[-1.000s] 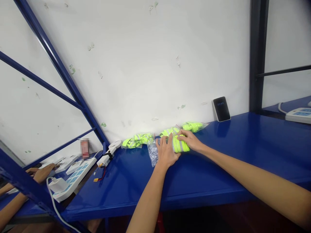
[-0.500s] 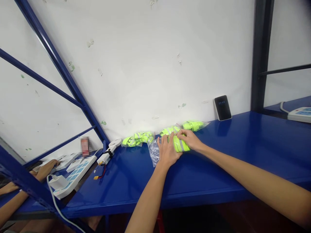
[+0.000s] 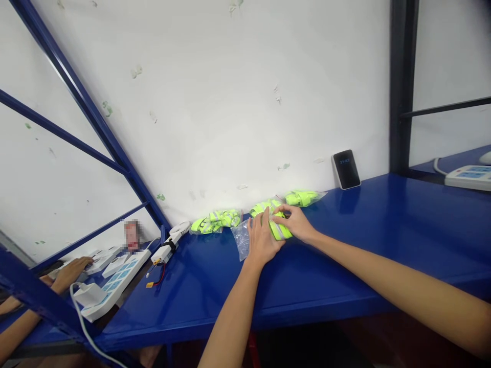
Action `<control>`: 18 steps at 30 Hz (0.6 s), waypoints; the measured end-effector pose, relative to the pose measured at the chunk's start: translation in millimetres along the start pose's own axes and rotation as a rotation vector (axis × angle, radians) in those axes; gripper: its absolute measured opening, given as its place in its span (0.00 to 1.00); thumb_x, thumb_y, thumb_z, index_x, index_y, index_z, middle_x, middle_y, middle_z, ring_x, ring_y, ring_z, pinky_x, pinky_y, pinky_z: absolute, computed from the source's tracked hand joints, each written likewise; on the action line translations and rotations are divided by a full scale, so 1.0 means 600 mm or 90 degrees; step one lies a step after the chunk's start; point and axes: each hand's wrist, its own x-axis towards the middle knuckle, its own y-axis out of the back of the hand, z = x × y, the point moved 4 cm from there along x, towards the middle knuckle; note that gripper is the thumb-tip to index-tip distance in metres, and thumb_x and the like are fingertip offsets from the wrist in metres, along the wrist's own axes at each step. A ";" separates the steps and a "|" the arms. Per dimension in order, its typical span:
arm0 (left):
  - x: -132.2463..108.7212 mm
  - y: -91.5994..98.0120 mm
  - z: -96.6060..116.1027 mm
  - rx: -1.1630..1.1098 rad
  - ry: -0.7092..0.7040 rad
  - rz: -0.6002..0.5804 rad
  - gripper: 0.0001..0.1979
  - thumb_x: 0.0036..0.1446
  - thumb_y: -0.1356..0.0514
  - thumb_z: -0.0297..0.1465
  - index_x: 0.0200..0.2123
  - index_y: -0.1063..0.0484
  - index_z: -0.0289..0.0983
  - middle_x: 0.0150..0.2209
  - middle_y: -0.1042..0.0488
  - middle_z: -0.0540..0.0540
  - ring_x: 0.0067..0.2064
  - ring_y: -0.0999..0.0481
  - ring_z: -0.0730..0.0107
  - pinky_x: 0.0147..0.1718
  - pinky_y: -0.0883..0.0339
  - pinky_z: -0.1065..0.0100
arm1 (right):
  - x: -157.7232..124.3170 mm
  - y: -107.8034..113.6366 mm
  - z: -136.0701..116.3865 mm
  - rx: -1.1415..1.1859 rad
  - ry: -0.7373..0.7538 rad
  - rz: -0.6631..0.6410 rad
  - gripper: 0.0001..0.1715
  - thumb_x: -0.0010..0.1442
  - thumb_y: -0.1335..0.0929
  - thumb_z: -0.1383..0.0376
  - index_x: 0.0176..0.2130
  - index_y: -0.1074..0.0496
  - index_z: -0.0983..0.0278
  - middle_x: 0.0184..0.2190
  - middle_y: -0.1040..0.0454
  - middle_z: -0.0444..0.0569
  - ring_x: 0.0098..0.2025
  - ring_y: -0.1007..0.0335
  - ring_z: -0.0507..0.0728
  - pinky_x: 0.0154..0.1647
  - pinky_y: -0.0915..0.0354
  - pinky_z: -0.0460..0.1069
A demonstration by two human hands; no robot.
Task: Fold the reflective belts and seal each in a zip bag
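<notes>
A folded neon-yellow reflective vest (image 3: pixel 281 231) with a silver stripe lies on the blue tabletop between my hands. My left hand (image 3: pixel 264 240) presses over its left side, fingers bent round it and thumb apart. Thumb and fingers of my right hand (image 3: pixel 297 223) pinch its upper right edge. A clear plastic bag (image 3: pixel 241 239) sticks out flat to the left of my left hand; whether it reaches under the vest is hidden. Right behind my fingers is a bagged yellow vest (image 3: pixel 264 206), with another bagged vest (image 3: pixel 301 198) to its right.
More bagged yellow vests (image 3: pixel 217 221) lie along the wall at left, beside a white handheld fan (image 3: pixel 169 249) with loose wires. A black-screened device (image 3: pixel 347 168) leans on the wall. Past the blue frame post (image 3: pixel 42 299), another person's hand (image 3: pixel 71 273) is near power strips (image 3: pixel 117 286).
The view has shifted slightly. My right fingers have drawn in along the vest's top edge, and the vest looks more tightly folded and smaller. My left hand keeps its place on it.
</notes>
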 end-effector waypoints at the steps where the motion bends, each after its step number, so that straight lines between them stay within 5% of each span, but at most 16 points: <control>1: 0.001 0.001 -0.001 -0.007 0.008 -0.001 0.48 0.43 0.34 0.36 0.65 0.55 0.41 0.59 0.39 0.38 0.61 0.41 0.50 0.62 0.58 0.46 | -0.001 0.001 -0.005 0.009 -0.005 0.008 0.14 0.50 0.31 0.56 0.31 0.28 0.64 0.32 0.26 0.47 0.36 0.30 0.57 0.39 0.34 0.51; 7: -0.002 0.005 -0.018 -0.030 0.052 0.014 0.41 0.43 0.34 0.34 0.60 0.47 0.42 0.55 0.35 0.40 0.58 0.38 0.51 0.60 0.52 0.48 | -0.005 0.003 -0.018 0.034 0.010 -0.053 0.13 0.50 0.34 0.63 0.38 0.25 0.62 0.39 0.23 0.48 0.45 0.29 0.61 0.48 0.35 0.54; 13: -0.004 0.002 -0.036 -0.043 0.045 0.029 0.37 0.44 0.36 0.31 0.59 0.45 0.40 0.53 0.35 0.40 0.57 0.38 0.53 0.59 0.51 0.49 | -0.008 -0.010 -0.004 0.042 -0.031 -0.158 0.19 0.46 0.28 0.65 0.41 0.25 0.64 0.45 0.25 0.52 0.42 0.27 0.59 0.45 0.32 0.55; 18: -0.005 0.005 -0.040 -0.044 0.023 0.020 0.35 0.45 0.36 0.30 0.58 0.43 0.40 0.53 0.35 0.41 0.56 0.37 0.54 0.59 0.49 0.50 | -0.008 -0.015 0.010 0.058 -0.089 -0.148 0.15 0.43 0.25 0.63 0.33 0.25 0.65 0.34 0.22 0.51 0.38 0.25 0.61 0.43 0.30 0.56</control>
